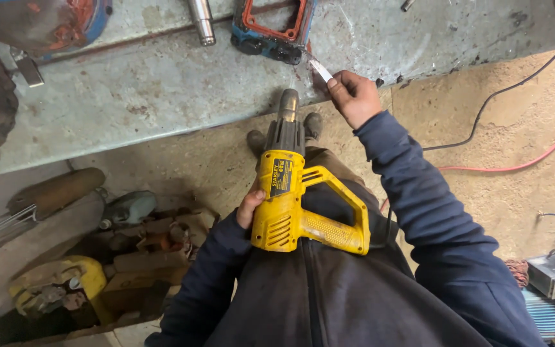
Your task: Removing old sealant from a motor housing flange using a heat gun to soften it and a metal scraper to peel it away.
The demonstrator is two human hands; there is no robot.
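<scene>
Yellow heat gun (290, 205) upright, nozzle toward workbench (162, 96), left hand (250, 207) gripping body, right hand (353, 96) pinching white strip (320, 70)

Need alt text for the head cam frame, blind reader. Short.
Seen from above, a person's left hand steadies a yellow heat gun against their body, nozzle toward a worn grey workbench. Their right hand holds a thin white strip at the bench edge, beside the nozzle.

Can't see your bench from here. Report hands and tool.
Left hand gripping yellow heat gun, nozzle toward the bench. Right hand pinching thin white strip at bench edge. Nothing between nozzle and strip.
</scene>
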